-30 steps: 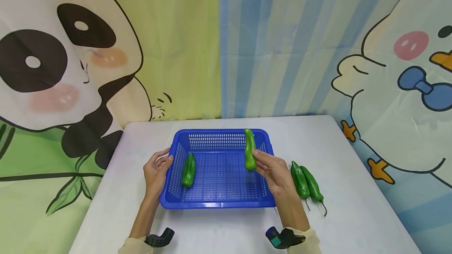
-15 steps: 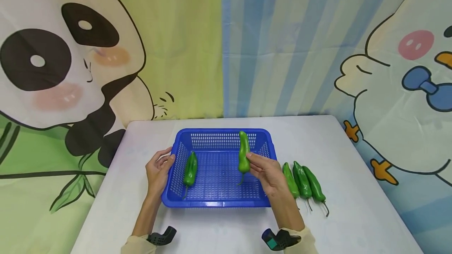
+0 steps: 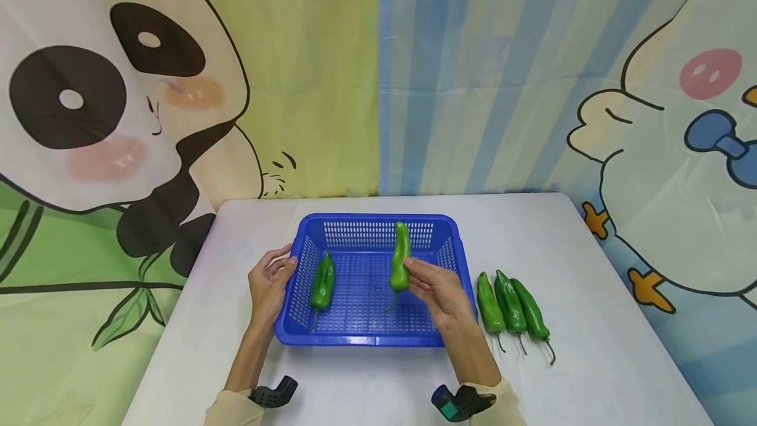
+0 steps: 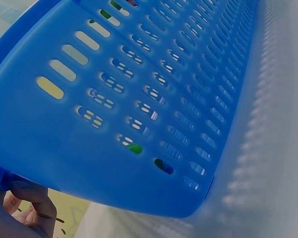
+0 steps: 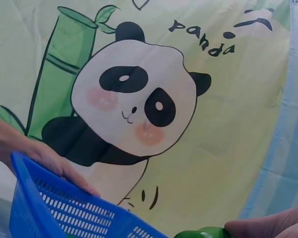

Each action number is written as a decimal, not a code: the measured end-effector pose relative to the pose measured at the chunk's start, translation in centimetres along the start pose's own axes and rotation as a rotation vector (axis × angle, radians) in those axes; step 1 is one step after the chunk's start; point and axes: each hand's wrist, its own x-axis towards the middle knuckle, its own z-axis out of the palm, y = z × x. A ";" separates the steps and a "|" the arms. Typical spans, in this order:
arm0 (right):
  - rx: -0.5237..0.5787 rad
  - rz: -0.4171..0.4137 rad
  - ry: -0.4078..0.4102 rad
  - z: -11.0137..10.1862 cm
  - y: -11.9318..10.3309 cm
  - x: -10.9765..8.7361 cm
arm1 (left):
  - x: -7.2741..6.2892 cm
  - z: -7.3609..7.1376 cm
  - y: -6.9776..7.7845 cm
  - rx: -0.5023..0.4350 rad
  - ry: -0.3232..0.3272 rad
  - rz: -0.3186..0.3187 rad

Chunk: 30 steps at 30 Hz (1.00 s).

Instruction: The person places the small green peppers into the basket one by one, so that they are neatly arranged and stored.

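My left hand (image 3: 270,286) grips the left rim of a blue plastic basket (image 3: 331,340); in the left wrist view the curled fingers (image 4: 39,206) show at the basket's edge. Inside, toward the left wall, lies a green chili pepper (image 3: 322,283), its stem toward me. My right hand (image 3: 440,291) pinches another, lighter green chili pepper (image 3: 400,258) between thumb and fingers. That pepper is held upright over the right half of the basket, stem down. Part of it also shows beside the fingertips in the right wrist view.
To the right of the basket, a light green chili pepper (image 3: 489,304) and two darker ones, a middle pepper (image 3: 510,302) and an outer pepper (image 3: 532,311), lie side by side on the white table (image 3: 591,347). Printed curtains (image 3: 473,71) hang behind the table.
My right hand has moved left with its pepper, from near the basket's right wall further inward. The light green pepper on the table has come out from behind that hand. My left hand keeps its grip.
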 end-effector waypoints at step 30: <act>-0.014 0.042 -0.003 2.5 2.4 1.3 | 0.1 0.3 0.0 -0.015 -0.001 0.019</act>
